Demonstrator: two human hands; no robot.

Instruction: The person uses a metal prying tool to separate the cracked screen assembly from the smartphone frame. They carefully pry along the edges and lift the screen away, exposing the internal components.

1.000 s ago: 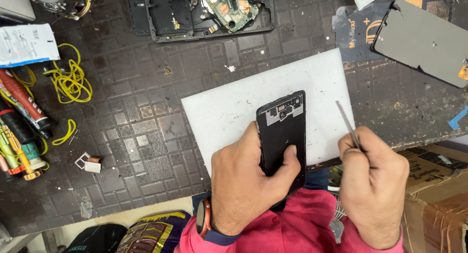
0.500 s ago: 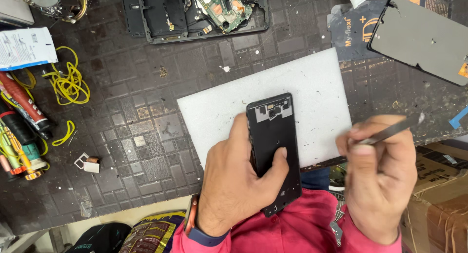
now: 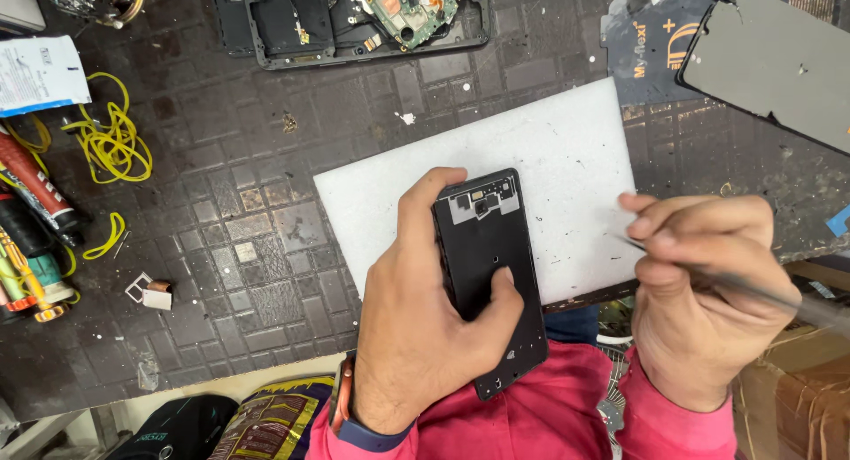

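Observation:
My left hand (image 3: pixel 416 332) grips a black phone frame (image 3: pixel 490 274) from its left side, thumb pressed on its middle, holding it over the near edge of a white mat (image 3: pixel 567 159). The frame's inner side faces up, with a grey cutout plate near its top. My right hand (image 3: pixel 699 292) sits to the right of the frame, apart from it, pinching thin metal tweezers (image 3: pixel 753 287) that lie across the fingers with the tip pointing left.
A disassembled phone with a green circuit board (image 3: pixel 372 13) lies at the far edge. A grey phone back panel (image 3: pixel 779 66) rests at the upper right. Yellow wire (image 3: pixel 111 141), tubes and tools (image 3: pixel 31 230) crowd the left. A small white part (image 3: pixel 150 292) lies on the dark tiled bench.
My right hand has turned the tweezers from upright to lying flat, tip pointing left. My left hand has shifted the phone frame slightly left and nearer.

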